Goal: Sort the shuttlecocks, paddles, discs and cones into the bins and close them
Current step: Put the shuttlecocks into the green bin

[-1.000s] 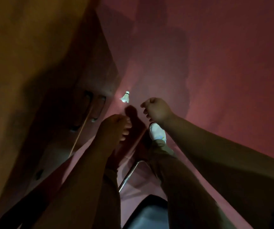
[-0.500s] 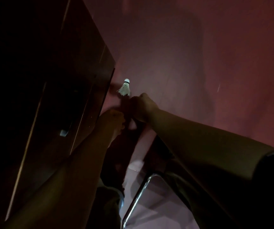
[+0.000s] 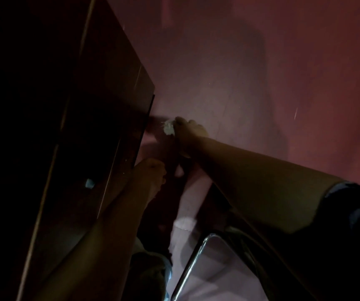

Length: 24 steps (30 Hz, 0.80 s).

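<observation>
While dim light leaves most of the scene in shadow, a pale shuttlecock (image 3: pixel 168 128) shows as a small, blurred whitish tuft low on the reddish floor (image 3: pixel 250 79), just off the corner of a dark wooden cabinet (image 3: pixel 109 88). The person's right hand (image 3: pixel 190 131) reaches forward to it, knuckles up and fingers curled, with the shuttlecock lying at the fingertips on the side toward the cabinet and touching them; motion blur makes it impossible to tell whether the fingers have actually pinched it or only rest against it. The feathered skirt sticks out past the hand, only partly covered. Nearer the camera, the left hand (image 3: pixel 151 171) hangs beside the cabinet's edge in a loose fist, with nothing seen in it. A dark sleeve (image 3: pixel 352 213) covers the right upper arm, and a chrome chair frame (image 3: pixel 193 259) gleams below.
</observation>
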Each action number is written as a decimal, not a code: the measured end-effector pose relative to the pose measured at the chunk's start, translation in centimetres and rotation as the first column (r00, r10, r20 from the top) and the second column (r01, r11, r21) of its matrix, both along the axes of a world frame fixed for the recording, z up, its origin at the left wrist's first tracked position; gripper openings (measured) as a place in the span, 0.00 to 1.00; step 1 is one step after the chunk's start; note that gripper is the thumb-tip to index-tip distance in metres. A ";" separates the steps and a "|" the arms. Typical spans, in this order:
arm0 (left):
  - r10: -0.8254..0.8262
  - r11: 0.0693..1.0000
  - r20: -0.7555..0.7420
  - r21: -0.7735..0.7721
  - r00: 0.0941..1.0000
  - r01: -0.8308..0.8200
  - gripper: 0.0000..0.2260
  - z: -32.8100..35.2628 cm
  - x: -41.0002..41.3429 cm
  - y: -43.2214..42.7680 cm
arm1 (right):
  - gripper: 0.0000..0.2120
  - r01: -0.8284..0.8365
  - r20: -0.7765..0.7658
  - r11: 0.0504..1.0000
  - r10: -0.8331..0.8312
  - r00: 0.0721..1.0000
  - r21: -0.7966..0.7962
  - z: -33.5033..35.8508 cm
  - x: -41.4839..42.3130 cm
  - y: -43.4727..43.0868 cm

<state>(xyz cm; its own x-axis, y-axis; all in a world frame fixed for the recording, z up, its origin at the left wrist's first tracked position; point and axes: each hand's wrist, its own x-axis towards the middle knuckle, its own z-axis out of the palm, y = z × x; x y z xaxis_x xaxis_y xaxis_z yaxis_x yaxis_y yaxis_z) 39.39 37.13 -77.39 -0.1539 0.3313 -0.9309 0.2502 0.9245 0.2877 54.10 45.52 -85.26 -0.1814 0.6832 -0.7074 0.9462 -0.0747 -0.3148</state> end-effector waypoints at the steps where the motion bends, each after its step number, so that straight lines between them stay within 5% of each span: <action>1: -0.005 1.000 -0.001 0.009 1.000 0.005 0.05 0.8 -0.2 -0.5 | 0.30 0.034 -0.005 0.999 -0.035 0.999 -0.007 2.6 0.5 0.1; 7: -0.093 0.995 -0.014 0.028 0.996 0.093 0.06 14.9 2.6 -2.1 | 0.17 0.055 -0.048 0.997 -0.058 0.997 -0.049 19.0 4.7 -1.5; 10: -0.118 0.990 0.004 0.080 0.993 0.117 0.07 25.5 4.6 -1.5 | 0.25 0.070 -0.088 0.997 -0.069 0.994 0.009 29.0 6.9 -1.4; 12: -0.145 0.982 0.018 0.128 0.989 0.141 0.05 32.7 5.1 -0.7 | 0.22 0.065 -0.088 0.997 -0.061 0.994 0.046 38.1 7.9 -0.5; 19: 0.068 0.951 0.128 0.290 0.989 -0.103 0.11 52.0 1.0 0.4 | 0.13 0.086 -0.247 0.961 -0.019 0.969 0.264 60.8 6.1 2.5; 24: 0.333 0.792 0.142 0.494 0.932 -0.359 0.06 64.6 -3.3 -1.7 | 0.06 0.010 -0.379 0.931 0.139 0.915 0.364 71.6 -0.8 3.1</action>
